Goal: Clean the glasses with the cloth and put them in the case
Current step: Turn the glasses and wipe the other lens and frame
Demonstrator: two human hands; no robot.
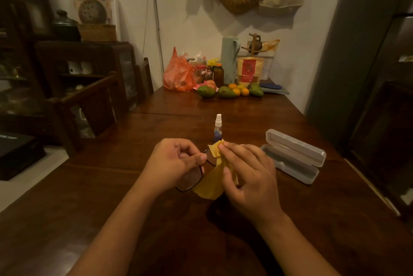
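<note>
Head view: left hand (176, 161) pinches glasses (192, 180), right hand (245, 177) pinches cloth (212, 181); spray bottle (218, 128) behind, open case (292, 156) right.

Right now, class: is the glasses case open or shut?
Open. The case lies on the table with its lid hinged back, and its tray appears empty.

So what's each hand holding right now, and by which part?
Left hand pinches the glasses at the frame near the bridge. Right hand presses the yellow cloth around the other lens.
</note>
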